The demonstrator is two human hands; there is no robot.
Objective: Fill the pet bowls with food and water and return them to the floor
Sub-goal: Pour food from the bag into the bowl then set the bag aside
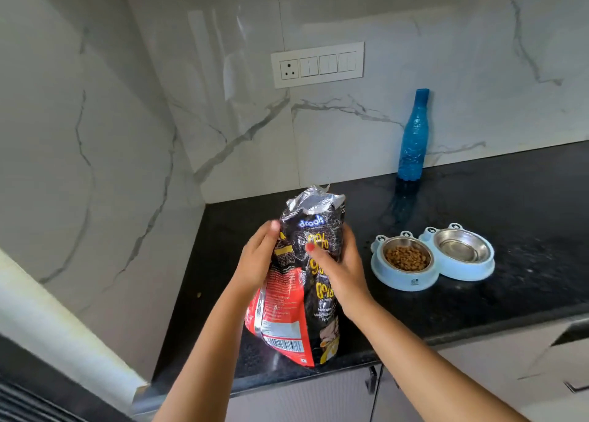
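A black and red pet food bag [296,319] stands upright on the black counter [478,303], its torn foil top open. My left hand [258,259] grips the bag's left side and my right hand [341,268] grips its right side. To the right sits a light blue double feeder [411,281] with two steel bowls. Its left bowl [406,257] holds brown kibble. Its right bowl [460,246] looks empty. A blue plastic water bottle [412,137] stands capped against the back wall.
Marble walls close the corner on the left and behind. A white switch panel [317,64] is on the back wall. Cabinet fronts [478,380] run below the counter edge.
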